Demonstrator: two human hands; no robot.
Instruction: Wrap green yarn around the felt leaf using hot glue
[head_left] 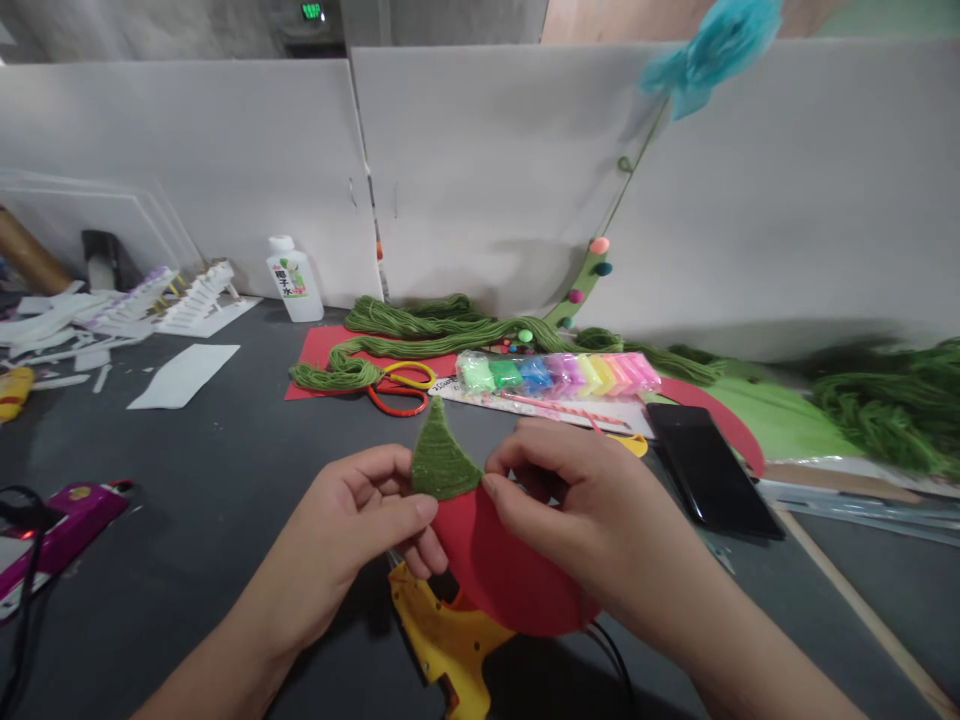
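Note:
Between my hands is a red paper cutout (pixel 517 570) with a rounded lower edge and a pointed top wrapped in green yarn (pixel 442 460). My left hand (pixel 375 515) pinches its left side, the thumb lying across the front where green meets red. At the right corner of the wrapped part, my right hand (pixel 570 500) has thumb and forefinger pressed together; whether they hold a yarn end or just the paper's edge is hard to make out. Below the cutout lies a yellow hot glue gun (pixel 450 640), partly hidden by it.
Behind my hands lie red-and-yellow-handled scissors (pixel 403 388), green yarn skeins (pixel 450 340) and a pack of coloured clay (pixel 555 373). A black phone (pixel 712 470) is at right, a white bottle (pixel 295 280) at back left, a purple power strip (pixel 67 535) at left.

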